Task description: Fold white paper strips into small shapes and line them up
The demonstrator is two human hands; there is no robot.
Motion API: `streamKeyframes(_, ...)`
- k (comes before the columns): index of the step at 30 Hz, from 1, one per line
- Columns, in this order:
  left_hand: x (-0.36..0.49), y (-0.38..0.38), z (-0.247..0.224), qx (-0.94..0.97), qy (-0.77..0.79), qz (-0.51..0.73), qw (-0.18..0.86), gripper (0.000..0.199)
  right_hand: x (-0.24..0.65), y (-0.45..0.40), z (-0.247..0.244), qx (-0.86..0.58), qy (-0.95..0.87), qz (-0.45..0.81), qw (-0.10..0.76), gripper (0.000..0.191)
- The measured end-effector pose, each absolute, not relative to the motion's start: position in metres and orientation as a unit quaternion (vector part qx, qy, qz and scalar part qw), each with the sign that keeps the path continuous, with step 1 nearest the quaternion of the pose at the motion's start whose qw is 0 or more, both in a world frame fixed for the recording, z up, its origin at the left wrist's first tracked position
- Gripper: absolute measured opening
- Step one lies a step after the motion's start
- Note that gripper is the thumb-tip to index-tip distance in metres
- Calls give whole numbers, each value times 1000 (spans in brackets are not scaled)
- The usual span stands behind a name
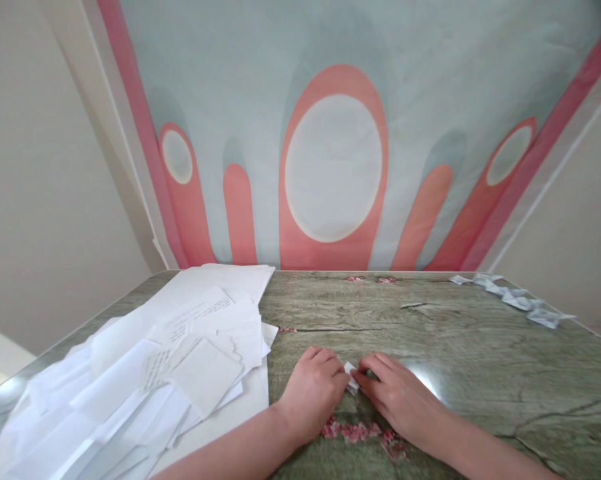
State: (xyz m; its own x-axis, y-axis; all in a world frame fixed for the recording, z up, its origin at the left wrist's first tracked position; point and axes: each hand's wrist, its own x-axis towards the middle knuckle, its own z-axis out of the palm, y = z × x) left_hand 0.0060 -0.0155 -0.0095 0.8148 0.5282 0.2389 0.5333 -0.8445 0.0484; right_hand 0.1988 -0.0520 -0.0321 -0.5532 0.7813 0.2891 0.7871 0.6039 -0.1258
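Between my two hands is a small folded piece of white paper point(351, 377), held just above or on the table top. My left hand point(316, 381) has its fingers curled together and grips the paper's left side. From the other side, my right hand point(391, 390) pinches it between thumb and fingers. Parts of the paper are hidden behind the fingertips. To the left of my left hand lies a heap of loose white paper sheets and torn pieces point(205, 373), some with printed lines.
The wood-patterned table point(480, 373) has printed pink blossoms point(355, 432). Several small folded papers point(518, 301) lie in a row along its far right edge. Larger white sheets point(230, 277) sit at the back left. A coral and grey patterned panel point(330, 253) stands behind the table.
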Motion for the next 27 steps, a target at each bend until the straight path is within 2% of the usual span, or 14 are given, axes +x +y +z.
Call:
streamKeyframes(11,9,-21,-8,-962,-262,-60,56,7,207,-53,-37,-443,-865,19,234,19)
streamKeyframes(19,12,-27,-3,-962,-263,-40,67,5,206,-56,-25,-442,-881,33,167,16)
streamKeyframes(27,19,-42,-8,-955,-272,-10,118,18,203,-59,-22,-437,-892,-11,114,18)
